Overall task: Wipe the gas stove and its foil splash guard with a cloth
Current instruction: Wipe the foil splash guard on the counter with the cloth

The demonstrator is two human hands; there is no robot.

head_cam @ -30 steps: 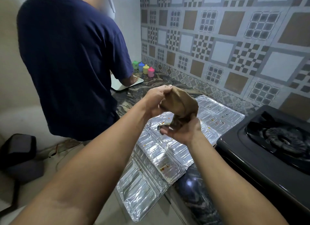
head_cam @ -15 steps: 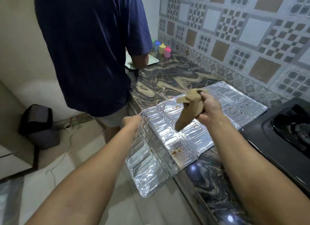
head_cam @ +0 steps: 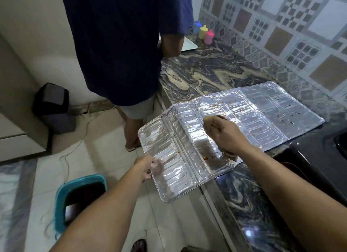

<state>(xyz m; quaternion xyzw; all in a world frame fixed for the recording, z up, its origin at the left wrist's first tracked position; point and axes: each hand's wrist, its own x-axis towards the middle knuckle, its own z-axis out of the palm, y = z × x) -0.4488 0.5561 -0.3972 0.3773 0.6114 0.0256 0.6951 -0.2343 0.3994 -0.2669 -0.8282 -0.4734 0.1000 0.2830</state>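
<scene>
The foil splash guard point(head_cam: 262, 116) lies unfolded flat on the marbled counter, its left panels hanging past the counter edge. Brown food spots dot it. My left hand point(head_cam: 146, 167) grips the overhanging left edge of the foil. My right hand point(head_cam: 223, 135) presses a brown cloth point(head_cam: 210, 118) down on the middle panel; most of the cloth is hidden under the hand. The black gas stove point(head_cam: 319, 158) sits at the right edge, only its corner showing.
A person in a dark blue shirt point(head_cam: 120, 41) stands close at the counter to the left. Coloured small bottles point(head_cam: 203, 33) and a white board stand at the back. A teal bin point(head_cam: 80, 195) and a dark bag point(head_cam: 52, 105) are on the floor.
My right hand has lowered the cloth from mid-air onto the foil. My left hand slid down the foil's left edge. The view has tilted down toward the floor.
</scene>
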